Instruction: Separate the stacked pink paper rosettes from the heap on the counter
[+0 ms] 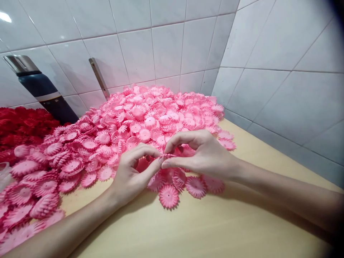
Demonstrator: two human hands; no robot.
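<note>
Between my two hands is a thin pink fringed flower disc [167, 156], seen nearly edge-on. My left hand [135, 166] is closed, pinching its left side between thumb and fingers. On the other side, my right hand [197, 154] pinches it too, thumb below and index finger curled above. Both hands meet just over the table. Below them lie several loose pink flower discs, one flat with a small hole at its centre [168, 196]. Behind the hands rises a large heap of the same pink discs [150, 122].
A pale wooden table [204, 229] carries everything. At the left, red pieces [24, 127] are piled beside a dark blue bottle [55, 95] with a metal cap. A metal strip [99, 77] leans on the white tiled wall [166, 46]. A clear container [4, 175] shows at the left edge.
</note>
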